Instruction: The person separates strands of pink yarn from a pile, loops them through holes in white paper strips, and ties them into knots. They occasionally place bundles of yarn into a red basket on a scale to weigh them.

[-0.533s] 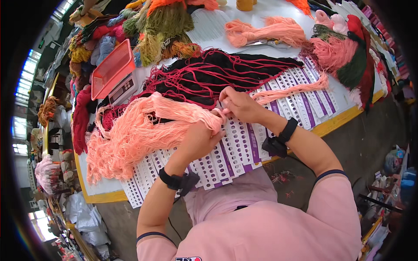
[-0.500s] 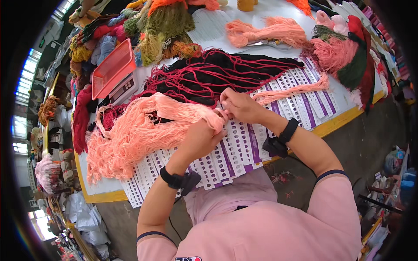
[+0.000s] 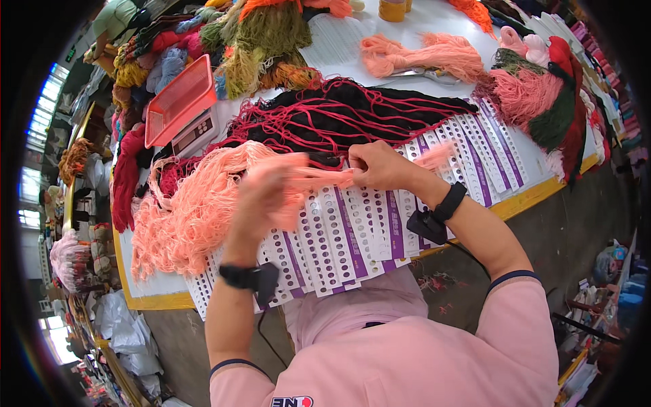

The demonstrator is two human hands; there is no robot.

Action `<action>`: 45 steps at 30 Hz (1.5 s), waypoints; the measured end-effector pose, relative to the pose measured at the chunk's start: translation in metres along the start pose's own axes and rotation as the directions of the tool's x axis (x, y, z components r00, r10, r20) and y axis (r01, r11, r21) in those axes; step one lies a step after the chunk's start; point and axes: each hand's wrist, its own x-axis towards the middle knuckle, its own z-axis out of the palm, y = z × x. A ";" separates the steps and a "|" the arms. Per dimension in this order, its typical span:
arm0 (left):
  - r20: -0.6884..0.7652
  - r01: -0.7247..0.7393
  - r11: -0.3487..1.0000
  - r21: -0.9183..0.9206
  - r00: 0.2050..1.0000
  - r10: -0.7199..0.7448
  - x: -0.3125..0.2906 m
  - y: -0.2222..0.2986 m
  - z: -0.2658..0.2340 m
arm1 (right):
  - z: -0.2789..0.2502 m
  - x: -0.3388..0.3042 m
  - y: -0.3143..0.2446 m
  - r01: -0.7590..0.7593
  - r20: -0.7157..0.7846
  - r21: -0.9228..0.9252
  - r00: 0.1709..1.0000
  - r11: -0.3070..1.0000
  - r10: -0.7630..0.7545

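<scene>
A big loose skein of peach yarn covers the left part of the table near me. From it a drawn-together peach strand runs right into my right hand, whose fingers are closed around it. The strand's end shows beyond that hand. My left hand is smeared by motion over the skein's right side, so its fingers cannot be made out. Under both hands lie white and purple cards with rows of round holes. Just behind them spreads a black and magenta yarn bundle.
An orange-red plastic basket tilts on a small scale at the left. Scissors lie by another peach skein. Mixed yarns fill the right end; a yellow edge borders the table. A person stands far left.
My left hand has moved left, away from my right hand, which keeps its grip. The peach strand now stretches between them, and its far end has been drawn in from the right.
</scene>
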 end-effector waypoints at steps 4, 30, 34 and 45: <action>-0.540 -0.403 0.908 -0.111 0.792 0.285 -0.060 0.044 -0.135 | 0.005 -0.004 -0.009 0.082 -0.029 -0.113 0.996 0.990 -0.085; -0.056 -0.007 0.645 0.764 0.996 0.076 0.029 -0.047 0.029 | 0.023 -0.006 -0.002 0.210 -0.073 0.084 0.976 0.974 -0.204; -0.102 0.082 0.757 0.648 0.995 -0.021 0.027 -0.033 0.021 | 0.030 -0.003 -0.007 0.223 -0.038 -0.156 0.972 0.962 -0.231; -0.694 -0.398 0.916 0.051 0.646 0.319 -0.055 0.081 -0.132 | 0.014 -0.010 -0.022 0.181 -0.011 0.018 0.984 0.983 -0.181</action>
